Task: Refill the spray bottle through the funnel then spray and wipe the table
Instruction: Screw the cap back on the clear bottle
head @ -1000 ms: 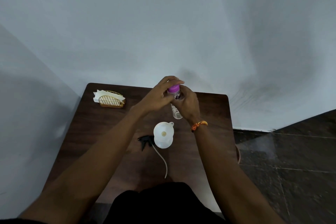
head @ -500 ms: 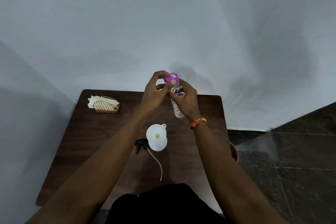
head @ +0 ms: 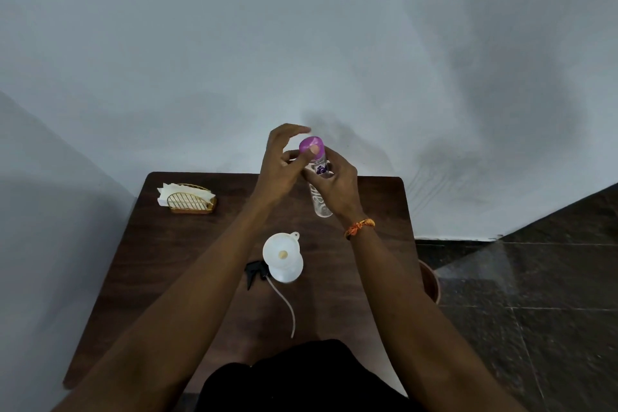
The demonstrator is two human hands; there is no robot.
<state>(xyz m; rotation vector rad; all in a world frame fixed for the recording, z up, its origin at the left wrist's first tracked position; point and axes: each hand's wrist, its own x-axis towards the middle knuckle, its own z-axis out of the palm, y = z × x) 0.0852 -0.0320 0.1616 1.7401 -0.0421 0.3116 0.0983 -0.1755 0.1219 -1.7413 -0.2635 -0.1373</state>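
A clear plastic bottle [head: 321, 204] with a purple cap [head: 311, 145] is held up above the far side of the dark wooden table [head: 160, 254]. My right hand [head: 337, 184] grips its body. My left hand [head: 282, 165] has thumb and fingers on the cap. A white funnel [head: 280, 251] sits in the neck of a white spray bottle [head: 290, 273] at the table's middle. The black spray head [head: 254, 273] with its dip tube [head: 287, 308] lies on the table to the left of that bottle.
A wire napkin holder [head: 190, 200] with white napkins stands at the table's far left. A brown bin [head: 429, 283] sits on the dark tiled floor to the right of the table. Grey walls close in behind and on the left.
Both hands have lifted the clear bottle higher and tilted its cap toward me. My left fingers have shifted round the cap.
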